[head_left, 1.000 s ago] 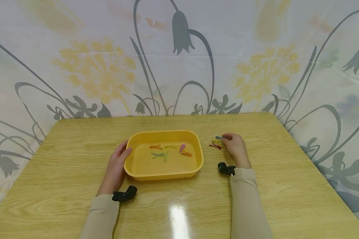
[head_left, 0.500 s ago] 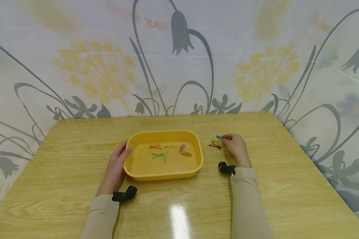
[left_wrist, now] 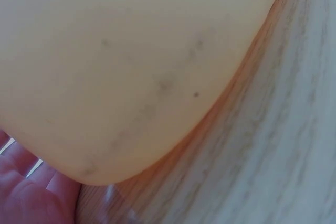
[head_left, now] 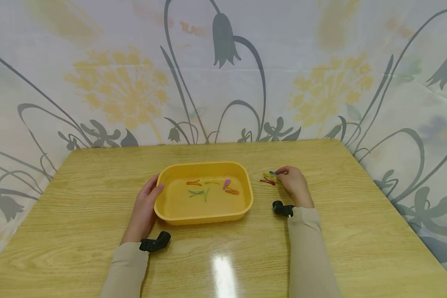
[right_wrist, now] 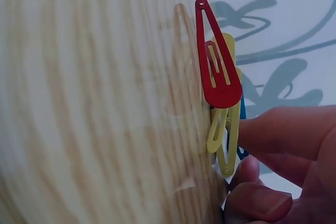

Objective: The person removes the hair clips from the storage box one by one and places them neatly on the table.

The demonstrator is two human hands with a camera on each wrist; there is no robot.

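Snap hair clips of several colours lie in a yellow plastic tub (head_left: 203, 213). My left hand (head_left: 145, 207) grips the tub's left end, thumb over the rim and fingers along the outer wall. To the right of the tub, my right hand (head_left: 293, 184) pinches a blue hair clip (head_left: 274, 173) at a small pile on the table. A red hair clip (right_wrist: 222, 96) and yellow hair clips (right_wrist: 234, 124) stand in front of the blue one in the right wrist view and hide most of it. The left wrist view shows mainly the tub's outer wall (left_wrist: 136, 77).
The wooden table (head_left: 193, 260) reaches back to a white curtain (head_left: 223, 99) with printed flowers. Inside the tub are an orange clip (head_left: 231, 191), a pink clip (head_left: 227, 183) and green ones (head_left: 206, 195). A black wrist camera (head_left: 156, 242) sits near the tub's front left corner.
The blue clip has turned and shifted slightly at my right fingertips, close to the pile. My left hand and the tub have stayed in place.
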